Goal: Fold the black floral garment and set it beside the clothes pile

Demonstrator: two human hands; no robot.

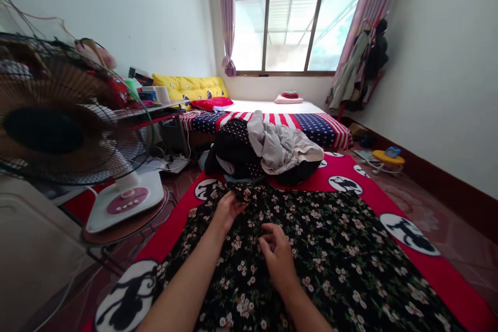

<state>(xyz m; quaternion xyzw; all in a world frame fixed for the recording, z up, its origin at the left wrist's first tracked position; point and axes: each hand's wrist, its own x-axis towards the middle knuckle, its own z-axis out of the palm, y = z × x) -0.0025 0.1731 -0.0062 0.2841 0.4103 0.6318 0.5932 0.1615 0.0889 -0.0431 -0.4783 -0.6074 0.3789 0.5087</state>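
A black garment with a small pink and white flower print [327, 249] lies spread out in front of me on a red cloth. My left hand [229, 212] is at its far edge, fingers bent and closed on a slightly bunched bit of the fabric. Nearer to me, my right hand [277, 255] is over the middle of the garment, its thumb and forefinger apart and nothing visible between them. Just beyond the far edge sits a heap of clothes, with a light grey piece [278, 145] on top of black ones [233, 153].
The red cloth [163, 249] has white ovals with black animal figures. A fan [58, 119] stands on a stool at the left, beside a cluttered desk [151, 107]. Behind the heap is a bed with a flag-pattern cover [303, 123]. A small yellow stool [389, 157] is at the right.
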